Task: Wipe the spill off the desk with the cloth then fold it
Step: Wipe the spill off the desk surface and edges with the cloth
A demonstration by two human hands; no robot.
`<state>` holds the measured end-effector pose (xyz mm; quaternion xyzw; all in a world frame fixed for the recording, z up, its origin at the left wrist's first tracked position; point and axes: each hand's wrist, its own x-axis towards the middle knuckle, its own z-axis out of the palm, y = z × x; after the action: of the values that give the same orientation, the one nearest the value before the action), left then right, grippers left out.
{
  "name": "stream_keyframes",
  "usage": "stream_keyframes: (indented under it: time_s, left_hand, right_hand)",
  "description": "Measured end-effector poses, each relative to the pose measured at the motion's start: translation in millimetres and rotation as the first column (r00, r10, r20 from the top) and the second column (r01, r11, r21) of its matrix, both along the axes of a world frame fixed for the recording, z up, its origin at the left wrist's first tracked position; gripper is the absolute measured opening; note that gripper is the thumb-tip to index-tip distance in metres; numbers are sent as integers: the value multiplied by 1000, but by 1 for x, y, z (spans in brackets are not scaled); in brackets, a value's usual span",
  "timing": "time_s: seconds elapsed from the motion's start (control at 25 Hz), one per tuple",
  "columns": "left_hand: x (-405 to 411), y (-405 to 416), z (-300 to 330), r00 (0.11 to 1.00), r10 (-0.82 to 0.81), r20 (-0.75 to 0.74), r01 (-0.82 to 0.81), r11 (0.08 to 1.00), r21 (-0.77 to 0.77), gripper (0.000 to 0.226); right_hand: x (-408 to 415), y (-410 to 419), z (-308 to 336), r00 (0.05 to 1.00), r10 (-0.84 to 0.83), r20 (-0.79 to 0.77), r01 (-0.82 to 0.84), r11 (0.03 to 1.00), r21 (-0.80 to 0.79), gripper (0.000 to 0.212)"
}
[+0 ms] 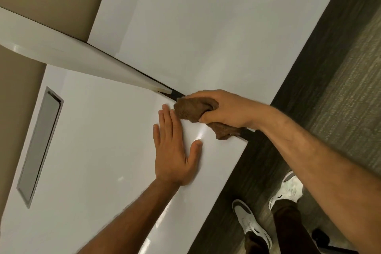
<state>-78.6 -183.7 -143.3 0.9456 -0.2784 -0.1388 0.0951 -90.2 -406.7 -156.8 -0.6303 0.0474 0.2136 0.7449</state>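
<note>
Glossy white desks (99,150) meet at a dark seam over grey striped carpet (340,93), a beige wall behind. At the near desk's front corner, the right hand (226,109) grips a bunched brown terry cloth (191,109), while the left hand (175,150) lies flat, fingers straight, just beside it. No spill is discernible; the cloth's loose tail could slip into the seam.
</note>
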Motion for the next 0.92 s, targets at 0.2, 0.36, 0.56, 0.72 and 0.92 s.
stream_keyframes:
  time_s: [0.2,0.36,0.56,0.72,0.92]
  left_hand:
    - [-2,0,1,1000,-5,13,5,999,32,87]
    - [-1,-1,1,1000,-8,5,7,999,37,88]
    - [-2,-1,2,1000,7,-4,-6,1000,29,88]
    - [-2,-2,0,1000,10,-9,-10,999,34,88]
    - [-1,-1,2,1000,3,-15,-2,1000,28,90]
  right_hand:
    - [-50,-10,0,997,-69,-23,67,996,-61,62]
    - [-85,-21,3,989,-126,-78,117,986,-121,59]
    - [-125,-50,23,983,-115,-143,102,990,-95,50]
    - [-87,-57,22,949,-304,-90,294,950,-109,49]
    - [34,7,12,996,-43,80,56,984,-169,53]
